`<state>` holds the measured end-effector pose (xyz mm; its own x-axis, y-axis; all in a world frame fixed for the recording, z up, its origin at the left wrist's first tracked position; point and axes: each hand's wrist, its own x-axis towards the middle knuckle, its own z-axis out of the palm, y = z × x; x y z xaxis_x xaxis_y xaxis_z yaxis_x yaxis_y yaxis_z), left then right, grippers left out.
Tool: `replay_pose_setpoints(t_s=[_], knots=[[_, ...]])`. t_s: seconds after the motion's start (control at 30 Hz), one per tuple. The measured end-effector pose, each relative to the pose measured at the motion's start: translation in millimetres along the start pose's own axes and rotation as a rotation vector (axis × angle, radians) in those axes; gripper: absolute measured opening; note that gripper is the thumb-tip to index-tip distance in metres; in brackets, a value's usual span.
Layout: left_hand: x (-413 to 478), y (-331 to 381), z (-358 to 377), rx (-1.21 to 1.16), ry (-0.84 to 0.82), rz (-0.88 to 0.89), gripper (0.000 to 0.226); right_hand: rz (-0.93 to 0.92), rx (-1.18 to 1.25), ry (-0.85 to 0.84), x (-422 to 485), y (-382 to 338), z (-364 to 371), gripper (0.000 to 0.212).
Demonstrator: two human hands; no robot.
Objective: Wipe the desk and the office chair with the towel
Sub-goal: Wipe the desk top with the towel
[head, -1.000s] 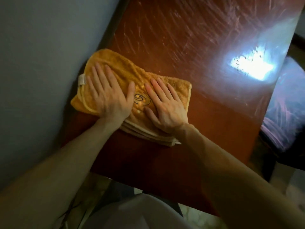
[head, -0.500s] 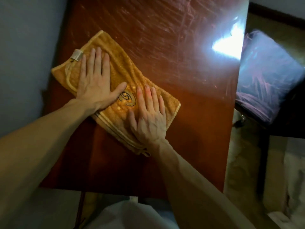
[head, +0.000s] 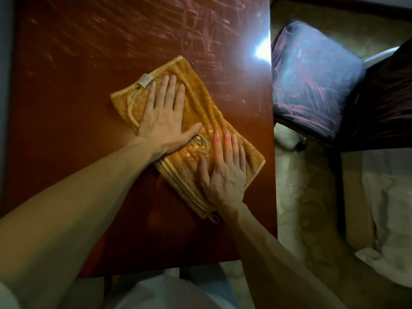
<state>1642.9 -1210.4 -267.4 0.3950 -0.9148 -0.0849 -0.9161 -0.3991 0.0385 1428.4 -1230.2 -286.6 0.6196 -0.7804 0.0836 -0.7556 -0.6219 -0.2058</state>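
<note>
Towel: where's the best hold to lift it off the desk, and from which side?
Probably the near long edge of the folded orange towel, between the left hand and right hand, approached from the person's side. The folded layers stack there, so one pinch takes them all; elsewhere it lies flat on the desk.
</note>
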Motion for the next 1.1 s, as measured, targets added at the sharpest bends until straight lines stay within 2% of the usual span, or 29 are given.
replay_pose_setpoints(t_s=[0.33, 0.5, 0.6, 0.63, 0.7, 0.8, 0.87, 1.0, 1.1], knots=[[25.4, 82.3, 8.0, -0.029, 0.001, 0.066, 0.106, 0.080, -0.034, 0.006, -13.8, 71.6, -18.1, 0.069], [35.2, 95.9, 10.4, -0.026, -0.013, 0.100, 0.106, 0.079, -0.048, 0.020, -11.9, 87.1, -23.0, 0.068], [38.6, 91.2, 0.4, -0.029, -0.081, 0.166, 0.107, 0.079, -0.069, -0.039, -7.6, 85.1, -29.5, 0.068], [40.6, 85.0, -4.4, -0.016, -0.092, 0.216, 0.106, 0.118, -0.092, -0.051, -9.0, 80.3, -32.0, 0.068], [50.9, 66.1, -14.2, 0.024, -0.028, 0.360, 0.099, 0.310, -0.099, -0.036, -17.7, 59.1, -35.7, 0.070], [75.5, 43.3, -21.9, 0.069, 0.074, 0.596, 0.087, 0.646, -0.006, 0.005, -26.7, 17.6, -34.3, 0.074], [90.4, 36.9, -20.0, 0.101, 0.087, 0.695, 0.086, 0.756, 0.063, -0.001, -22.4, 2.4, -30.7, 0.078], [101.4, 33.1, -7.5, 0.065, 0.054, 0.783, 0.085, 0.806, 0.035, -0.070, 0.6, 12.0, -19.6, 0.082], [100.2, 26.8, -3.3, 0.058, 0.018, 0.759, 0.079, 0.701, -0.049, -0.039, 10.4, 24.2, -15.3, 0.083]])
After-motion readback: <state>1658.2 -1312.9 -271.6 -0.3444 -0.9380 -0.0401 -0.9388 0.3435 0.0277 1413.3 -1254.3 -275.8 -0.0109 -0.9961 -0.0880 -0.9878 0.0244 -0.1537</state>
